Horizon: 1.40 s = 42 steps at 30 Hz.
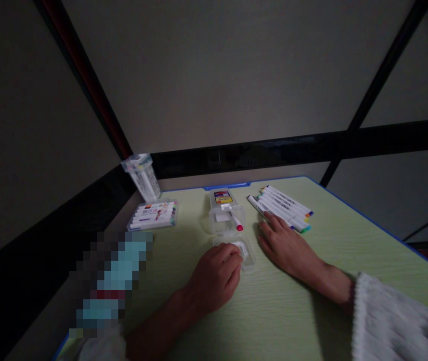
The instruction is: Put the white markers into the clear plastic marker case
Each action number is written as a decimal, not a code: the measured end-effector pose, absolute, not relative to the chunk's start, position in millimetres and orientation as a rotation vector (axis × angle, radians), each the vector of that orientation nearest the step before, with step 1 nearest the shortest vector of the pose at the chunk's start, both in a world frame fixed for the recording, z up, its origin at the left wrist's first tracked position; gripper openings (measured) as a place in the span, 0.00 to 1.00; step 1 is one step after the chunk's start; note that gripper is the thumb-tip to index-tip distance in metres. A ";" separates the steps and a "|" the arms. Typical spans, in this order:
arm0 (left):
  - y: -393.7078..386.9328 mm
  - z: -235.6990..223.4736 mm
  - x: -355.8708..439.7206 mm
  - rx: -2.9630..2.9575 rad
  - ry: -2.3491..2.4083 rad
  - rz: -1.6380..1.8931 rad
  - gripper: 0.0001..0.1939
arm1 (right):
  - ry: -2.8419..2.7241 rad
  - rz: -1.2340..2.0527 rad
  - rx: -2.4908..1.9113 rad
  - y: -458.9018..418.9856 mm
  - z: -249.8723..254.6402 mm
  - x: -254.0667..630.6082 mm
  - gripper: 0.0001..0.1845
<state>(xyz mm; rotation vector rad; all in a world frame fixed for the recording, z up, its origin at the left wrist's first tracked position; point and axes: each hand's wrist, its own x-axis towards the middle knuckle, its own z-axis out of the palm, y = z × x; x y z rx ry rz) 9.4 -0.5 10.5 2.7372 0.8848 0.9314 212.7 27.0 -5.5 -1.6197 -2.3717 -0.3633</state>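
Observation:
In the head view, a clear plastic marker case (214,228) lies in the middle of the table with its lid (249,258) hinged toward me. One marker with a red end (237,220) sticks out of the case's mouth. My left hand (217,276) is closed at the lid's left edge; its fingertips are partly hidden. To the right is a loose pile of white markers (281,205) with coloured ends. My right hand (287,245) lies palm down at the near left side of this pile, fingers stretched and apart, fingertips touching the nearest marker.
A flat clear case of markers (153,214) lies at the left. Behind it a clear tub of markers (144,180) stands against the wall. A pixelated blue patch (123,271) covers something at the left edge. The pale green table (274,321) has a blue rim.

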 end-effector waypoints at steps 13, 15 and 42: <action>-0.6 10.1 10.7 2.765 0.907 0.928 0.08 | -2.377 -0.293 -1.705 27.6 -11.5 214.2 0.18; -0.6 10.1 10.9 2.765 0.898 0.921 0.08 | -2.381 -0.304 -1.711 27.6 -12.5 214.8 0.19; -1.6 11.2 10.4 2.775 0.878 0.877 0.08 | -2.357 -0.254 -1.593 25.0 -6.7 211.5 0.14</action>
